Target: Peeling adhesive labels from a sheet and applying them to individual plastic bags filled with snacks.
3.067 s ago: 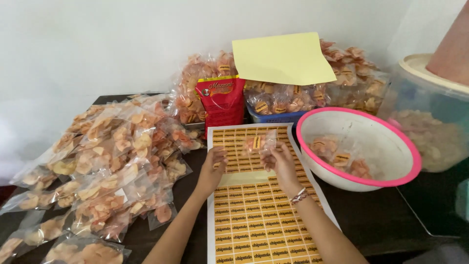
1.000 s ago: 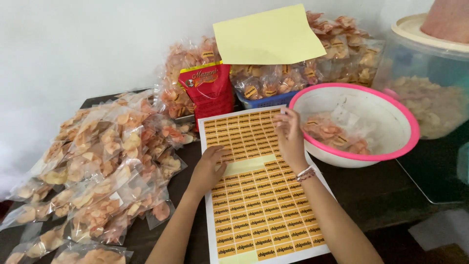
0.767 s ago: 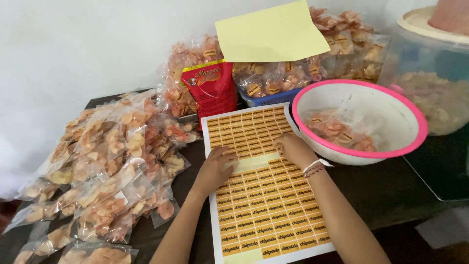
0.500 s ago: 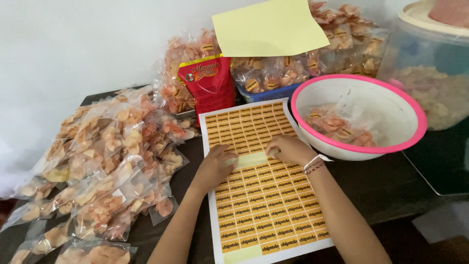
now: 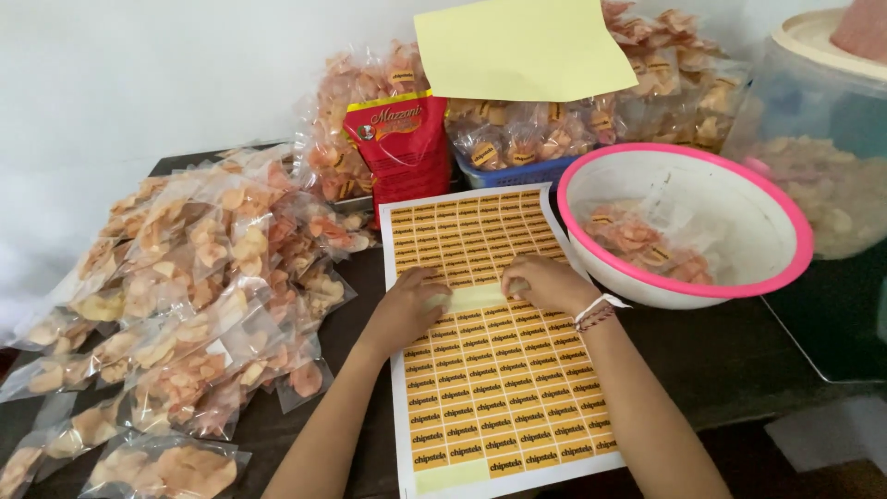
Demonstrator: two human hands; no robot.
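Note:
A sheet of small orange stickers (image 5: pixel 490 370) lies flat on the dark table (image 5: pixel 711 360) in front of me. My left hand (image 5: pixel 407 310) presses on its left side beside a bare pale strip (image 5: pixel 476 298) where stickers are gone. My right hand (image 5: pixel 545 282) rests on the sheet at the right end of that strip, its fingertips curled onto the stickers there. Whether a sticker is pinched between them is hidden. To the right stands a white bowl with a pink rim (image 5: pixel 776 277), holding a few labelled clear bags of orange chips (image 5: pixel 637 240).
A large heap of clear chip bags (image 5: pixel 185 296) covers the table's left side. Behind the sheet stand a red pouch (image 5: pixel 407 148), a blue basket (image 5: pixel 517 174) of labelled bags under a yellow paper (image 5: pixel 522 46), and a lidded tub (image 5: pixel 822 157) at far right.
My right hand let go of a labelled bag into the bowl, then came back down onto the sticker sheet by the bare strip. My left hand stayed on the sheet.

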